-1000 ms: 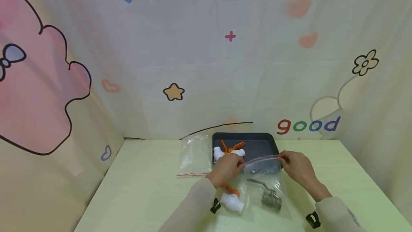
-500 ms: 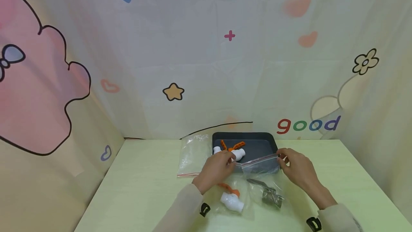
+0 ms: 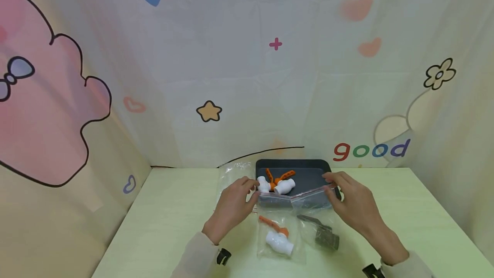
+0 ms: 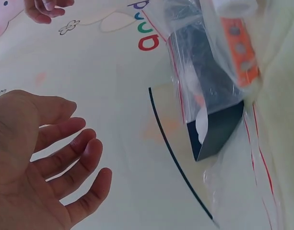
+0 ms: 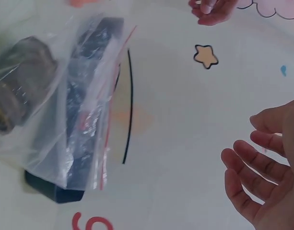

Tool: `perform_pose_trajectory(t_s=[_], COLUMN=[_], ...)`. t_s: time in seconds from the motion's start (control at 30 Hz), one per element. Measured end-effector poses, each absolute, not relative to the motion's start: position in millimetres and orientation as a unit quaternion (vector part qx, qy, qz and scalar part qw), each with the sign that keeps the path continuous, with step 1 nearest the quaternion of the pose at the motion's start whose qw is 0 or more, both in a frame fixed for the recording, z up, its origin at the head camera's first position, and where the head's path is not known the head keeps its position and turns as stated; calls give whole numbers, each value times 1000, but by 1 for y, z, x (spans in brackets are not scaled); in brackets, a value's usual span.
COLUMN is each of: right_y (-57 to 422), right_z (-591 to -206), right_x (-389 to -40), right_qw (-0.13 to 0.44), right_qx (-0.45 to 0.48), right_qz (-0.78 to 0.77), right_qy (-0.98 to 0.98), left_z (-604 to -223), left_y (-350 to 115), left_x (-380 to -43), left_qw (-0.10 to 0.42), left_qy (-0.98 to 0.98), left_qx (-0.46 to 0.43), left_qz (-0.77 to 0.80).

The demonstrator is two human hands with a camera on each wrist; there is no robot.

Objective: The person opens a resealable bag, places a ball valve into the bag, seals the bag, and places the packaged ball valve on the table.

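Two clear zip bags lie side by side in the head view. The left bag [image 3: 264, 250] contains a white plastic ball valve [image 3: 279, 243] with an orange lever. Inside the right bag [image 3: 312, 198] is a dark metal ball valve [image 3: 327, 240], also seen in the right wrist view. My left hand [image 3: 233, 203] hovers at the left bag's upper corner, fingers loosely curved and holding nothing. At the right bag's upper corner is my right hand [image 3: 356, 207], thumb and forefinger spread apart. Both wrist views show relaxed fingers away from the plastic.
Behind the bags stands a dark grey tray [image 3: 312, 170]. Two more white valves [image 3: 284, 186] with orange levers lie at its left end. Another clear zip bag [image 3: 227, 177] lies left of the tray, partly behind my left hand. A printed curtain [image 3: 239, 76] hangs behind the table [image 3: 166, 226].
My left hand has let go of the right bag's zip edge and moved left. My right hand has released the bag's corner, its fingers spreading. The right bag's top has settled lower.
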State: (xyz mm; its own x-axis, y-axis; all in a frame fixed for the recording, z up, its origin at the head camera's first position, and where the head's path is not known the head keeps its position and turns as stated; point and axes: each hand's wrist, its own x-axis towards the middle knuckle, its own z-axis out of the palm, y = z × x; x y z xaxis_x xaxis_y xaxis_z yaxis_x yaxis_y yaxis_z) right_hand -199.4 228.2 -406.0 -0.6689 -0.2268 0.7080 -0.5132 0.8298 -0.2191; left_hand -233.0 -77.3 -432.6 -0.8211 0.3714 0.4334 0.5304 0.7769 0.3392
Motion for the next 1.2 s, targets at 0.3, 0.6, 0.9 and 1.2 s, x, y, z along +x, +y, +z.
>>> perform_pose_trajectory(t_s=[0.3,0.6,0.9,1.2], right_y=[206,185,167,157], right_z=[-394,-395,-408,-416], right_x=[-184,-176,-175,-171], right_qw=[341,293,284,253], right_qx=[248,250,278,270], right_qz=[201,186,181,180], right_qy=[-884,-904,-900,-911], left_z=[-440,-460,-485,-504], left_y=[-104,-121,-125,-124], left_x=[-232,-240,-256,-267], left_qw=[175,139,101,90], left_qy=[-937,-947,-954,-958], left_qx=[-230,-230,-233,-235], left_qz=[-198,-175,-156,-134])
